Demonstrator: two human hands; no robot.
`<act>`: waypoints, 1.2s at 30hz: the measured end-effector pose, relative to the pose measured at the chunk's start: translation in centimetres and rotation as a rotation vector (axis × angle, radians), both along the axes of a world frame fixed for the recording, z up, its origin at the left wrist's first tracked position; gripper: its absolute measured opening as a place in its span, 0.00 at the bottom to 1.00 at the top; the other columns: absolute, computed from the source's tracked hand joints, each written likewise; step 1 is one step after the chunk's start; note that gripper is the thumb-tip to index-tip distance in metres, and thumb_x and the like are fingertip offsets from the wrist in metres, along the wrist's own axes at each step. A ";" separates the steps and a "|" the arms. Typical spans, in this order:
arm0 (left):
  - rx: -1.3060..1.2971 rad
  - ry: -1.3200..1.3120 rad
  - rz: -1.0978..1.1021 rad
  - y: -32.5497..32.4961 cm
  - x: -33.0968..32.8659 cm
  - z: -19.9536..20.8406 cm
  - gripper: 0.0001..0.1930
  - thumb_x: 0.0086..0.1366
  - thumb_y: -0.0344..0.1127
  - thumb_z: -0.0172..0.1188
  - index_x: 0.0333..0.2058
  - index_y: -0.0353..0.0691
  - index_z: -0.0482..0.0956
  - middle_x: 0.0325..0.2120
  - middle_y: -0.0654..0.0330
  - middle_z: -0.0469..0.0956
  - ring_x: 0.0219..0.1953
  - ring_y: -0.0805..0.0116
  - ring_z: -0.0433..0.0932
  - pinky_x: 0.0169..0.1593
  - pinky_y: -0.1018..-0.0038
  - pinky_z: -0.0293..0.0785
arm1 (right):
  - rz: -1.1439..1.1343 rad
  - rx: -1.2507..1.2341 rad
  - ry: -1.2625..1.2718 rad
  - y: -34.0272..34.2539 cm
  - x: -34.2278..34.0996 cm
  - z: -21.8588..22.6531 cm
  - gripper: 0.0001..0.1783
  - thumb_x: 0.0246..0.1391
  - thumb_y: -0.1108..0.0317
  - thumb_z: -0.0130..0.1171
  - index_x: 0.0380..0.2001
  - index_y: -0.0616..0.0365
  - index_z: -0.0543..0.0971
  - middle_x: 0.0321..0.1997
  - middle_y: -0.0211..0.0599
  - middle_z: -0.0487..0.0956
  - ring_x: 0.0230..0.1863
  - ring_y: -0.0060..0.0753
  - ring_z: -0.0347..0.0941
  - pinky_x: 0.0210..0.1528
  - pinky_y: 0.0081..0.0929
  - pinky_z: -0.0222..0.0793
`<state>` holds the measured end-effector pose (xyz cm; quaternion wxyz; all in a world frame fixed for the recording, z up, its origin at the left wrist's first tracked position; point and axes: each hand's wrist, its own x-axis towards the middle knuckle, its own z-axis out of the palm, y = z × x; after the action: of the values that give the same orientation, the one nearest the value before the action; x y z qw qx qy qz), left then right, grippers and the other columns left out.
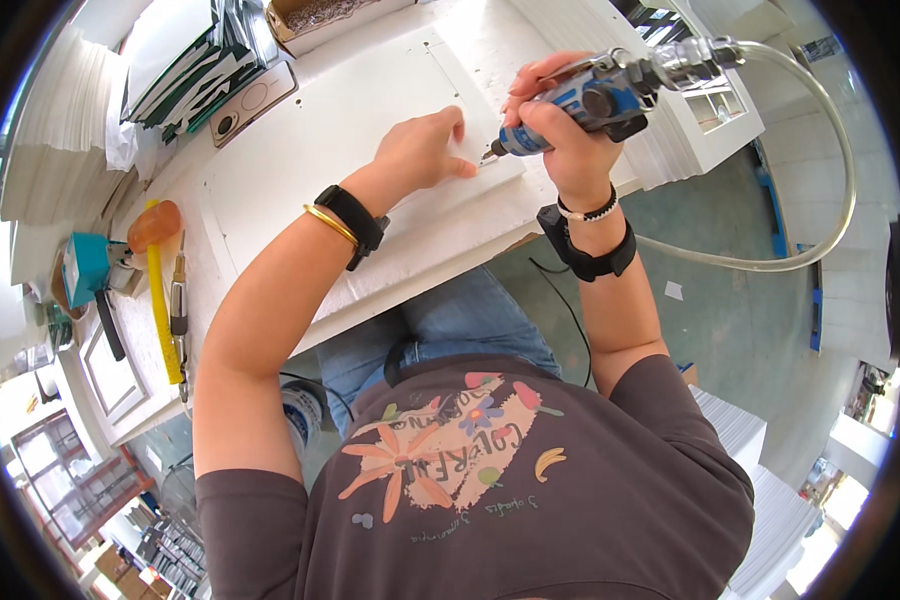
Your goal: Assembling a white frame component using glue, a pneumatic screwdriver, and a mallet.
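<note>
"Where's the work sitting?"

"That white panel (320,130). It lies flat on the workbench (485,60), squarely in front of the person."

"And the tool?"

"A blue pneumatic screwdriver (575,105), its bit down close to the panel's near right corner. Whether the tip touches, I can't tell from here. It looks rather tilted to me; I'd stand it upright over the panel so the bit doesn't slip and scratch the white face."

"How's the grip?"

"The right hand (570,145) is wrapped firmly round the screwdriver's body. The left hand (420,150) is over the panel near the bit, thumb and forefinger spread apart, and I see nothing pinched between them."

"That thumb is awfully near."

"Too near, I'd say. Steadying the panel makes sense, but I'd slide the hand farther in and press with a flat palm."

"Anything else around it?"

"A clear air hose (848,150) loops out to the right of the panel; slack like that should help the wrist move freely. A yellow-handled mallet (160,310) lies left of the panel, and an open box (320,15) of small parts sits beyond its far edge."
</note>
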<state>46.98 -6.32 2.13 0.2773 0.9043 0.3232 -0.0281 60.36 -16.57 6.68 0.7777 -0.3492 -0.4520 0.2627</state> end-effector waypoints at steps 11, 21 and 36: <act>0.152 -0.109 -0.168 -0.8 -1.8 -0.8 0.31 0.55 0.53 0.55 0.57 0.52 0.63 0.26 0.48 0.77 0.33 0.51 0.75 0.37 0.64 0.69 | -0.095 -0.027 -0.117 1.2 0.5 -0.2 0.04 0.33 0.82 0.55 0.19 0.65 0.75 0.24 0.35 0.77 0.22 0.21 0.73 0.26 0.17 0.69; 0.188 -0.187 -0.190 -0.8 -2.0 -1.3 0.29 0.56 0.50 0.55 0.56 0.48 0.64 0.21 0.48 0.74 0.27 0.52 0.75 0.32 0.63 0.69 | -0.063 -0.097 -0.209 2.2 0.1 -0.4 0.05 0.33 0.81 0.54 0.19 0.63 0.75 0.24 0.33 0.77 0.22 0.18 0.71 0.25 0.15 0.67; 0.248 -0.193 -0.233 -0.7 -1.9 -1.7 0.28 0.58 0.49 0.54 0.54 0.43 0.65 0.19 0.49 0.75 0.27 0.51 0.75 0.31 0.63 0.69 | 0.000 -0.185 -0.181 3.4 0.0 -0.9 0.06 0.36 0.80 0.52 0.24 0.63 0.72 0.21 0.33 0.74 0.20 0.23 0.71 0.25 0.20 0.69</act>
<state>45.07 -7.07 0.44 0.1883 0.9614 0.1892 0.0669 60.35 -13.19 5.81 0.6982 -0.4415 -0.4941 0.2709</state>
